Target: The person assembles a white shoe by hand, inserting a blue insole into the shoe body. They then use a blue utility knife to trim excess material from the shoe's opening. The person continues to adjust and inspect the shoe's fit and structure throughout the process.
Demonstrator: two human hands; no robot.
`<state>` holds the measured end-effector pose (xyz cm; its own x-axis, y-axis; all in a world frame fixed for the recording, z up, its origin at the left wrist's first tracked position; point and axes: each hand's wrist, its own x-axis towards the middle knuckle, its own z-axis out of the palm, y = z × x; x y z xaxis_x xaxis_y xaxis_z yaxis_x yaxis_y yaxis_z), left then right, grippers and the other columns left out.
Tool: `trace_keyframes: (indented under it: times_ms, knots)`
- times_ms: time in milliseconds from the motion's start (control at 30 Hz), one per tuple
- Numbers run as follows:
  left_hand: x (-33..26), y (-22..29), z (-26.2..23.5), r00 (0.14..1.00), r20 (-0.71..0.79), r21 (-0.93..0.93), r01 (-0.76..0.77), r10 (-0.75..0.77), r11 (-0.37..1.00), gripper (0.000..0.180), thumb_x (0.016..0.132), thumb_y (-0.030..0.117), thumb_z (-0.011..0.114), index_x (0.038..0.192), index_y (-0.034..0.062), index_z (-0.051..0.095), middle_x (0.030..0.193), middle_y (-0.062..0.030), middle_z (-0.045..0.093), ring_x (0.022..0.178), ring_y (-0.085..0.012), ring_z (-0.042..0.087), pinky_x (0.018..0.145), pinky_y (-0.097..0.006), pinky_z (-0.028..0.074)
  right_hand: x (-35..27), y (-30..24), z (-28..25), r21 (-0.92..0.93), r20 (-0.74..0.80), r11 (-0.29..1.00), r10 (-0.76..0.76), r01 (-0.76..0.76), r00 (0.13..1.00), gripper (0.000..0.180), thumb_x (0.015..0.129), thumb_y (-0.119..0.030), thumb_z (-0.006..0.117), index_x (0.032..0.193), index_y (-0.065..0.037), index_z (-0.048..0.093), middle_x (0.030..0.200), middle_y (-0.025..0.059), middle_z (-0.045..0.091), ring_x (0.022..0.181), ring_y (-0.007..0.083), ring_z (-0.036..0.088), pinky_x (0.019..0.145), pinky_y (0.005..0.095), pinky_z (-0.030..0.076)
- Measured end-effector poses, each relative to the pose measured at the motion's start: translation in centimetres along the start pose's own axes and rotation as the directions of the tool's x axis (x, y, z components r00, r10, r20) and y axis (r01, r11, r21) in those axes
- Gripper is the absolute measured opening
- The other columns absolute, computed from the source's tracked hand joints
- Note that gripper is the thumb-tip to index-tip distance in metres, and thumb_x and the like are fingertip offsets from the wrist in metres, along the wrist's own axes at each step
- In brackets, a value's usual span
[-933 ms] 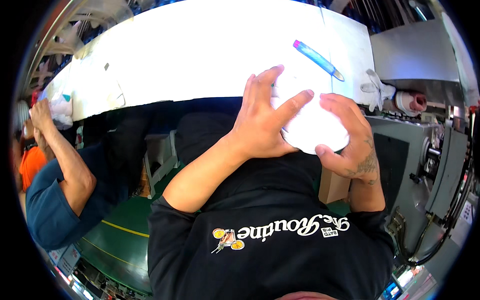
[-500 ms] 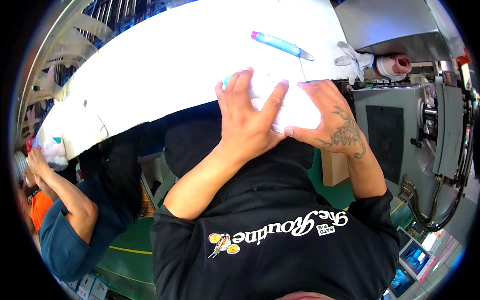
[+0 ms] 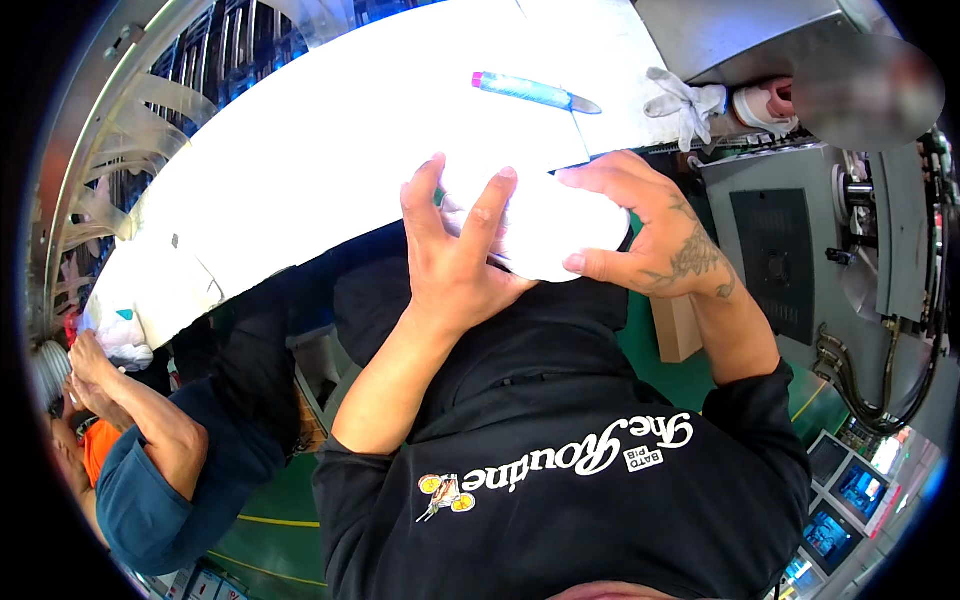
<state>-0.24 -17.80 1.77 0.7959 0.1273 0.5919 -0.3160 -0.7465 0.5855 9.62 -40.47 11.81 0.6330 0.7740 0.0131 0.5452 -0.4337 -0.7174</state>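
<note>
A white, soft-looking rounded bundle (image 3: 570, 230) sits at the near edge of the white tabletop, its details washed out by glare. My left hand (image 3: 450, 255) grips its left end, fingers spread and curved over it. Around the right end curls my right hand (image 3: 655, 230), its thumb pressed on the near side and its fingers over the far side. Beyond the bundle lies a knife (image 3: 535, 92) with a blue-wrapped handle, a pink end and a grey blade. Neither hand touches it.
A white glove (image 3: 685, 105) lies at the table's right end beside a pink-and-white object (image 3: 765, 105). A grey machine cabinet (image 3: 770, 250) stands at right, a cardboard box (image 3: 678, 330) below. Left, a co-worker in a blue shirt (image 3: 195, 480) handles white material (image 3: 120, 335).
The bundle has shifted slightly left and turned, showing more of its right side. My left hand has moved left, and the hands are farther apart. The whole view has shifted a little.
</note>
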Motion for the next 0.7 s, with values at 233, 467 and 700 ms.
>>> trace_keyframes:
  times_ms: [233, 467, 700]
  knots:
    - [-0.4, -0.1, -0.7, 1.0, 0.025, -0.021, -0.002, 0.002, 1.0, 0.094, 0.057, 0.038, 0.107, 0.14, 0.0192, 0.069, 0.154, -0.0258, 0.037, 0.137, -0.0461, 0.049, 0.1, -0.051, 0.055, 0.2, 0.2, -0.4, 0.111, 0.042, 0.994, -0.009, 0.004, 0.999, 0.063, 0.085, -0.03, 0.09, 0.138, 0.0, 0.072, 0.118, 0.0154, 0.07, 0.111, 0.029, 0.069, 0.097, 0.039, 0.054]
    - [-0.3, -2.1, -3.4, 0.993, 0.114, -0.125, -0.025, 0.04, 0.992, 0.097, 0.056, 0.037, 0.108, 0.143, 0.0178, 0.069, 0.162, -0.0253, 0.037, 0.147, -0.048, 0.049, 0.113, -0.054, 0.05, 0.8, 1.3, 0.5, 0.259, 0.04, 0.958, -0.134, 0.119, 0.99, 0.061, 0.094, -0.047, 0.086, 0.131, 0.001, 0.076, 0.105, 0.0112, 0.071, 0.097, 0.0233, 0.068, 0.087, 0.0353, 0.055]
    - [1.1, 0.1, -10.5, 0.969, 0.194, -0.265, -0.1, 0.155, 0.959, 0.074, 0.089, 0.046, 0.087, 0.141, -0.0021, 0.064, 0.142, -0.0313, 0.064, 0.139, -0.0518, 0.061, 0.121, -0.064, 0.04, 2.6, -1.0, 7.4, 0.432, -0.163, 0.839, -0.289, 0.331, 0.943, 0.076, 0.084, -0.031, 0.097, 0.145, -0.002, 0.063, 0.13, 0.0142, 0.069, 0.118, 0.0268, 0.07, 0.099, 0.0378, 0.058]
